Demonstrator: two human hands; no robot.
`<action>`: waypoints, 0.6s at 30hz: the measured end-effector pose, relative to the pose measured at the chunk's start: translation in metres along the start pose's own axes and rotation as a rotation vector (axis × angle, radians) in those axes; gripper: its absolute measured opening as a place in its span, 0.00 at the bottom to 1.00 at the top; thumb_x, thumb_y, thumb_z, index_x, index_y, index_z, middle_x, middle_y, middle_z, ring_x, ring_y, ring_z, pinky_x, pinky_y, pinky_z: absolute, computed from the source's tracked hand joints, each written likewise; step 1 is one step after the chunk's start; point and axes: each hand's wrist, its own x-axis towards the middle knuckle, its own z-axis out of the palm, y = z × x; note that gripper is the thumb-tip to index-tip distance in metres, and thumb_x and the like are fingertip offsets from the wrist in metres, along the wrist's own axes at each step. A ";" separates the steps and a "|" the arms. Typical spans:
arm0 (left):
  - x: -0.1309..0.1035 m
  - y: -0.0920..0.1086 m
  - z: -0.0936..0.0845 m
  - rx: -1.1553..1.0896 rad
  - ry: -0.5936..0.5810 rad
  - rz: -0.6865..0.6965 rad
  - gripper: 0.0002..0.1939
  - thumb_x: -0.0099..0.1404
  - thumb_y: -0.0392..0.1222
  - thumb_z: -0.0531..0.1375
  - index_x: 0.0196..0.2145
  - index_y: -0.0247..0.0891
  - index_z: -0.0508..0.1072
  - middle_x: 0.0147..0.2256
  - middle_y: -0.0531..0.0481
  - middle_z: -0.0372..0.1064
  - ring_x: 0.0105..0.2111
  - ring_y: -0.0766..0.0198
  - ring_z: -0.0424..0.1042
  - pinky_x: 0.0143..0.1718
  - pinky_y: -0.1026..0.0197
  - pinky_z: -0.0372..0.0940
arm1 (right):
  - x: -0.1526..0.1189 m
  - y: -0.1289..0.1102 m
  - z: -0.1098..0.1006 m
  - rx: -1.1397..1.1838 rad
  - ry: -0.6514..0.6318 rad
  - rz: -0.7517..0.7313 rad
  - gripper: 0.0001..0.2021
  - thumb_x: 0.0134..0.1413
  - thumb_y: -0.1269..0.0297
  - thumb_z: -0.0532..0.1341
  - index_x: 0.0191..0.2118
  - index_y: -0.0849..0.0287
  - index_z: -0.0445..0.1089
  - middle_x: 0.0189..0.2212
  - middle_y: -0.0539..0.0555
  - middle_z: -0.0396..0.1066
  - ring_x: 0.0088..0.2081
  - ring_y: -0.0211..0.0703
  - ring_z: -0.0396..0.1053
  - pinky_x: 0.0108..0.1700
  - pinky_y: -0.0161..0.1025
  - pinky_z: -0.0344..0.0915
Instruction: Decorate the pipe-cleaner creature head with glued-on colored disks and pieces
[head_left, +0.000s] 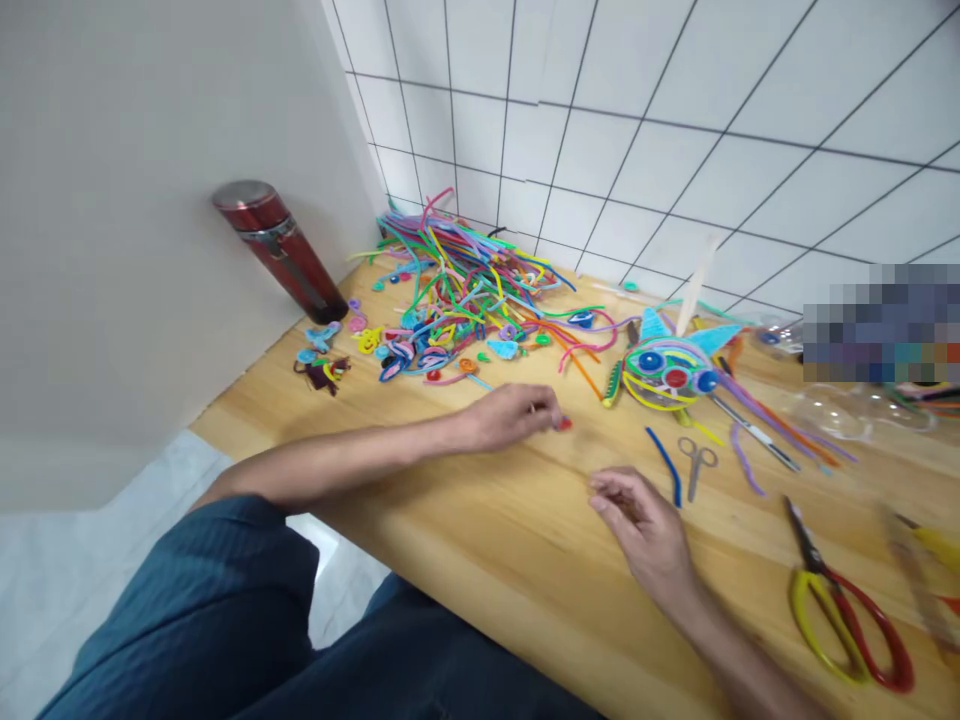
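Red piece (565, 425) is at the fingertips of our left hand (517, 415), held in a narrow pinch over the table (465, 520). Our right hand (645, 520) is near it, fingers curled toward the thumb; we cannot tell whether it holds anything. Beside that hand lie a blue strip (666, 465) and scissors (695, 466), with shears (819, 566) farther right. Beyond, we see a craft face (675, 378), heaped pipe cleaners (472, 290) and a flask (289, 262).
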 end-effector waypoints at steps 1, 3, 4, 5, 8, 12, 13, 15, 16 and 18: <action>0.004 -0.001 -0.012 0.190 0.120 -0.003 0.09 0.73 0.41 0.57 0.38 0.36 0.76 0.37 0.48 0.76 0.39 0.61 0.73 0.42 0.61 0.66 | 0.001 -0.002 0.000 -0.024 -0.001 -0.016 0.06 0.63 0.59 0.65 0.42 0.53 0.76 0.34 0.52 0.76 0.34 0.41 0.75 0.38 0.38 0.75; 0.012 -0.006 -0.033 0.549 0.252 -0.049 0.09 0.73 0.42 0.58 0.40 0.36 0.76 0.43 0.42 0.75 0.43 0.56 0.74 0.45 0.57 0.66 | 0.002 -0.006 0.000 -0.052 -0.002 -0.047 0.05 0.64 0.60 0.65 0.41 0.54 0.76 0.33 0.52 0.76 0.34 0.42 0.74 0.38 0.38 0.74; 0.015 -0.008 -0.040 0.700 0.275 -0.078 0.09 0.73 0.42 0.59 0.43 0.35 0.76 0.47 0.40 0.74 0.45 0.54 0.74 0.45 0.56 0.67 | 0.002 -0.008 0.000 -0.059 -0.001 -0.061 0.04 0.64 0.61 0.64 0.41 0.54 0.76 0.33 0.52 0.76 0.33 0.42 0.74 0.37 0.38 0.74; 0.019 -0.012 -0.046 0.821 0.293 -0.107 0.11 0.73 0.42 0.59 0.47 0.34 0.75 0.49 0.37 0.73 0.47 0.52 0.74 0.46 0.55 0.67 | 0.003 -0.009 0.000 -0.063 0.002 -0.074 0.04 0.64 0.62 0.64 0.40 0.54 0.75 0.33 0.52 0.76 0.33 0.41 0.74 0.36 0.37 0.74; 0.027 -0.019 -0.050 1.010 0.298 -0.102 0.15 0.75 0.41 0.56 0.53 0.32 0.73 0.51 0.35 0.72 0.50 0.49 0.73 0.49 0.53 0.66 | 0.004 -0.012 -0.001 -0.076 -0.007 -0.106 0.03 0.65 0.63 0.63 0.39 0.53 0.75 0.33 0.51 0.76 0.33 0.40 0.75 0.36 0.34 0.74; 0.044 -0.025 -0.032 1.061 0.223 0.144 0.16 0.76 0.42 0.56 0.57 0.35 0.73 0.63 0.36 0.66 0.60 0.47 0.66 0.58 0.48 0.61 | 0.003 -0.011 -0.003 -0.120 -0.046 -0.148 0.03 0.65 0.64 0.63 0.40 0.52 0.76 0.33 0.50 0.77 0.34 0.40 0.76 0.37 0.34 0.74; 0.051 -0.027 -0.028 1.071 0.218 0.170 0.16 0.76 0.41 0.55 0.57 0.36 0.73 0.63 0.36 0.65 0.62 0.46 0.64 0.60 0.46 0.59 | 0.003 -0.011 -0.004 -0.129 -0.048 -0.155 0.03 0.65 0.64 0.63 0.40 0.52 0.76 0.33 0.50 0.77 0.33 0.40 0.76 0.37 0.34 0.74; 0.064 -0.029 -0.023 1.086 0.183 0.185 0.15 0.77 0.38 0.52 0.54 0.35 0.75 0.59 0.37 0.71 0.60 0.48 0.65 0.60 0.46 0.59 | 0.003 -0.010 -0.004 -0.146 -0.042 -0.178 0.04 0.65 0.63 0.63 0.39 0.52 0.76 0.33 0.50 0.77 0.32 0.40 0.76 0.36 0.33 0.74; 0.071 -0.030 -0.023 1.086 0.155 0.180 0.15 0.77 0.37 0.52 0.52 0.35 0.77 0.55 0.38 0.73 0.58 0.49 0.67 0.58 0.47 0.59 | 0.004 -0.010 -0.005 -0.154 -0.040 -0.189 0.04 0.65 0.63 0.63 0.39 0.52 0.76 0.32 0.50 0.77 0.32 0.40 0.76 0.36 0.33 0.74; 0.079 -0.030 -0.026 1.085 0.132 0.162 0.13 0.75 0.34 0.54 0.48 0.34 0.78 0.49 0.38 0.76 0.54 0.50 0.70 0.55 0.49 0.61 | 0.004 -0.011 -0.005 -0.167 -0.035 -0.216 0.04 0.64 0.63 0.64 0.38 0.52 0.76 0.32 0.50 0.77 0.32 0.40 0.77 0.36 0.33 0.75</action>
